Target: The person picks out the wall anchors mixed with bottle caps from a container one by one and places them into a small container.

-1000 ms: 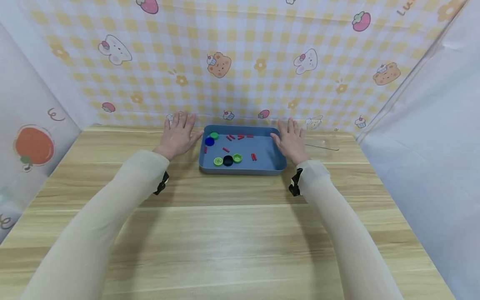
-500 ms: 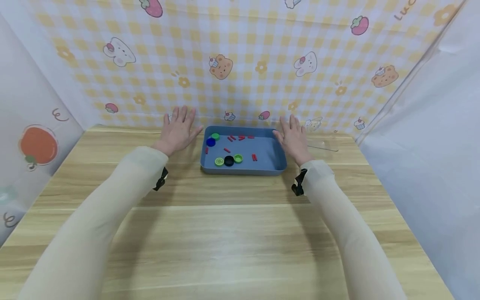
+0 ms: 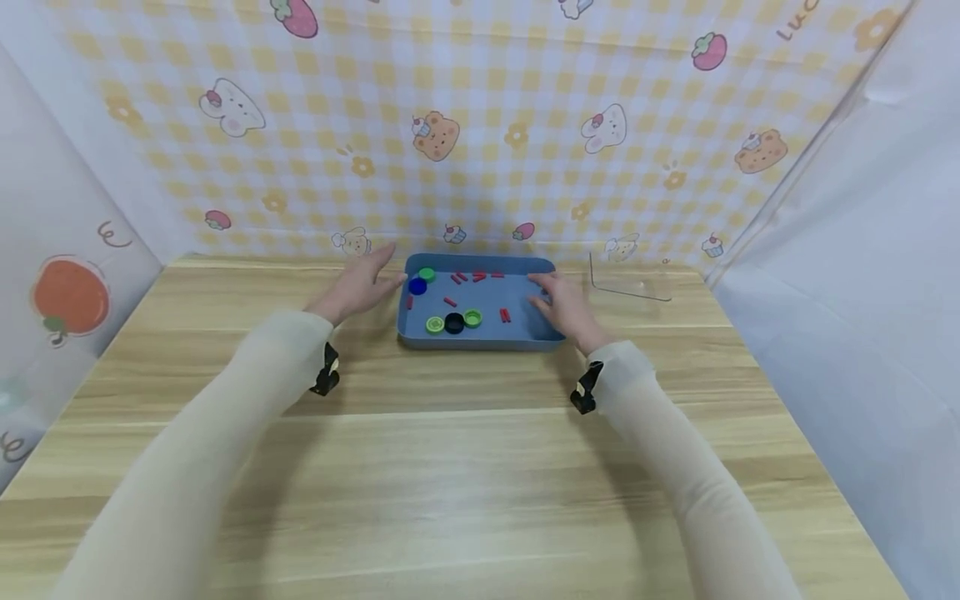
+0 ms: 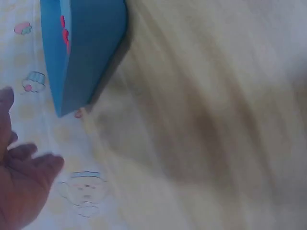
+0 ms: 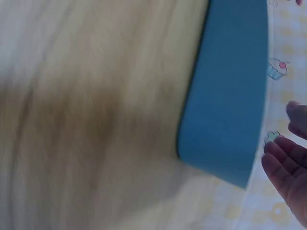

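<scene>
A blue-grey rectangular tray stands near the back of the table. Several bottle-cap-like round pieces lie in it: a blue one, a black one and green ones. Short red sticks are scattered between them. My left hand hovers beside the tray's left end, fingers extended and holding nothing. Over the right end reaches my right hand, fingers loosely bent and thumb apart, with nothing in its grasp. In the right wrist view, that hand appears apart from the tray wall.
Right of the tray lies a clear sheet or box with a thin dark edge. A checked, printed curtain hangs close behind the tray. White cloth borders the right side of the wooden table.
The spread fingers of both hands have come down and drawn in. My right hand has shifted left over the tray's right end; my left has turned edge-on beside the tray.
</scene>
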Motion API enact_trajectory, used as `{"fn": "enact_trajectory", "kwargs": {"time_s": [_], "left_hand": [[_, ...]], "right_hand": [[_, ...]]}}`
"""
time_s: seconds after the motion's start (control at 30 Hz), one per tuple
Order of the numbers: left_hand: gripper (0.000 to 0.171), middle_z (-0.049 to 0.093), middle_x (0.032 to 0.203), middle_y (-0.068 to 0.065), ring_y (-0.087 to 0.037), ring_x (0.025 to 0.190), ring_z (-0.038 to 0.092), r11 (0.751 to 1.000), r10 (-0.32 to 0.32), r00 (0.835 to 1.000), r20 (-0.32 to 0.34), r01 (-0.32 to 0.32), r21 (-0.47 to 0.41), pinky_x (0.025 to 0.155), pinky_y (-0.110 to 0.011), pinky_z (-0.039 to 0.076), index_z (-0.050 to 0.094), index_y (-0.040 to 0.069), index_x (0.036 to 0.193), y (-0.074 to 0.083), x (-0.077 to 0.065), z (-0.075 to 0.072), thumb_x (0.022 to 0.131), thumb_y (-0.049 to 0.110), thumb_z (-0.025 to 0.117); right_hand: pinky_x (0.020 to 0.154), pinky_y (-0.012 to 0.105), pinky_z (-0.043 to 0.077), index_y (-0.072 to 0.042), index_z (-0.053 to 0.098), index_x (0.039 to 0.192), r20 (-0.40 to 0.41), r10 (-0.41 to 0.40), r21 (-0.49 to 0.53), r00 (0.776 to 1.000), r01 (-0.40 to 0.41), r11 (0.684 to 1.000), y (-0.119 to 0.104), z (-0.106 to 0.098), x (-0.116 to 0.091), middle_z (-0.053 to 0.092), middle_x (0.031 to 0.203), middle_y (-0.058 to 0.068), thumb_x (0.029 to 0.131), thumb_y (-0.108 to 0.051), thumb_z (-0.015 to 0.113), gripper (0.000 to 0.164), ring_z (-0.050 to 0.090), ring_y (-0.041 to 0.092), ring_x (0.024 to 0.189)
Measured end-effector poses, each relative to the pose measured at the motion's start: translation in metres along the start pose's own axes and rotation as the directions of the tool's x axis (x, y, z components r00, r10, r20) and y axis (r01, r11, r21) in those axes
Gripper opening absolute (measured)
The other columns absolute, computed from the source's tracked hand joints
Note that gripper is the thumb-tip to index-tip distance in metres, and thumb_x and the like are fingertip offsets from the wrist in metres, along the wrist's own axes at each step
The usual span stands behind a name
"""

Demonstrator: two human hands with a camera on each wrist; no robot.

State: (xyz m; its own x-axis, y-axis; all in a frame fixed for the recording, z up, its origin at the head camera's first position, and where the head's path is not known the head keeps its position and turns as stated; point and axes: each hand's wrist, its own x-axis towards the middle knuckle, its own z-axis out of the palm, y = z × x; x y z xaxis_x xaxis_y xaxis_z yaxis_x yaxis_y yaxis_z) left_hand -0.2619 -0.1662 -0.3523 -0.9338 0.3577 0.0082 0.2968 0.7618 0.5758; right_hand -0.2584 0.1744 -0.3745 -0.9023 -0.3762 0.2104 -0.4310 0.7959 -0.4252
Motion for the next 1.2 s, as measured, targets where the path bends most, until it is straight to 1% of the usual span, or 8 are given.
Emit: {"fn": "enact_trajectory", "kwargs": {"time_s": [0.07,0.17,0.3,0.43,0.53,0.73,0.93,1.2], "left_hand": [[0.066,0.015,0.154,-0.022,-0.039,0.141,0.019,0.998,0.008,1.0,0.011,-0.007,-0.067,0.117,-0.049,0.017,0.014,-0.001,0.149,-0.006,-0.002,0.005,0.099,0.027,0.048],[0.067,0.014,0.155,-0.021,-0.042,0.138,0.024,0.989,-0.002,0.999,0.034,0.007,-0.145,0.114,-0.05,0.024,0.013,0.0,0.149,-0.016,-0.005,0.011,0.099,0.026,0.048],[0.067,0.013,0.155,-0.02,-0.041,0.137,0.028,0.973,-0.024,0.999,0.047,0.034,-0.229,0.112,-0.048,0.029,0.011,0.001,0.149,-0.025,-0.007,0.019,0.099,0.024,0.049],[0.067,0.013,0.155,-0.019,-0.038,0.138,0.028,0.942,-0.039,0.998,0.056,0.055,-0.33,0.11,-0.045,0.033,0.012,-0.001,0.149,-0.029,-0.006,0.028,0.098,0.021,0.05],[0.067,0.012,0.155,-0.017,-0.035,0.14,0.025,0.914,-0.075,0.995,0.073,0.097,-0.394,0.11,-0.043,0.034,0.011,0.002,0.149,-0.031,-0.004,0.034,0.098,0.021,0.049],[0.067,0.011,0.157,-0.013,-0.031,0.142,0.022,0.885,-0.137,0.987,0.088,0.162,-0.436,0.114,-0.041,0.027,0.008,0.006,0.15,-0.034,0.002,0.042,0.099,0.024,0.047],[0.064,0.013,0.156,-0.013,-0.03,0.142,0.022,0.862,-0.135,0.989,0.057,0.145,-0.486,0.115,-0.04,0.026,0.01,0.006,0.15,-0.032,0.008,0.045,0.099,0.023,0.046],[0.059,0.018,0.155,-0.015,-0.029,0.141,0.026,0.862,-0.125,0.992,0.016,0.117,-0.493,0.114,-0.04,0.028,0.016,0.002,0.149,-0.031,0.015,0.051,0.1,0.017,0.044]], "right_hand": [[0.083,0.044,0.053,0.006,0.057,0.124,0.034,0.002,0.044,0.999,-0.003,0.999,-0.001,0.006,0.0,0.061,0.113,0.026,0.089,-0.004,0.062,0.037,0.062,0.034,0.094],[0.082,0.042,0.053,0.007,0.058,0.122,0.076,0.012,0.1,0.997,-0.02,0.995,-0.002,0.014,0.0,0.064,0.106,0.024,0.089,-0.002,0.061,0.034,0.062,0.031,0.091],[0.078,0.039,0.052,0.006,0.06,0.12,0.113,0.018,0.131,0.993,-0.033,0.991,-0.003,0.022,0.001,0.066,0.096,0.019,0.088,-0.001,0.062,0.033,0.061,0.028,0.086],[0.076,0.039,0.053,0.006,0.06,0.119,0.147,0.018,0.144,0.989,-0.039,0.989,-0.003,0.027,0.001,0.066,0.092,0.017,0.087,0.001,0.063,0.033,0.062,0.027,0.084],[0.078,0.039,0.054,0.006,0.06,0.119,0.176,0.021,0.153,0.984,-0.048,0.987,-0.003,0.03,0.002,0.066,0.091,0.018,0.086,0.002,0.063,0.033,0.062,0.028,0.085],[0.077,0.037,0.054,0.003,0.062,0.118,0.215,0.036,0.145,0.976,-0.068,0.987,-0.002,0.036,0.007,0.067,0.089,0.016,0.086,-0.001,0.065,0.033,0.062,0.026,0.082],[0.075,0.036,0.052,0.0,0.064,0.115,0.218,0.057,0.129,0.974,-0.087,0.988,0.001,0.036,0.013,0.066,0.085,0.014,0.085,-0.004,0.068,0.031,0.06,0.024,0.079],[0.071,0.031,0.048,-0.003,0.068,0.107,0.224,0.075,0.122,0.972,-0.105,0.987,0.003,0.039,0.016,0.062,0.081,0.01,0.085,-0.005,0.068,0.023,0.054,0.02,0.075]]}}
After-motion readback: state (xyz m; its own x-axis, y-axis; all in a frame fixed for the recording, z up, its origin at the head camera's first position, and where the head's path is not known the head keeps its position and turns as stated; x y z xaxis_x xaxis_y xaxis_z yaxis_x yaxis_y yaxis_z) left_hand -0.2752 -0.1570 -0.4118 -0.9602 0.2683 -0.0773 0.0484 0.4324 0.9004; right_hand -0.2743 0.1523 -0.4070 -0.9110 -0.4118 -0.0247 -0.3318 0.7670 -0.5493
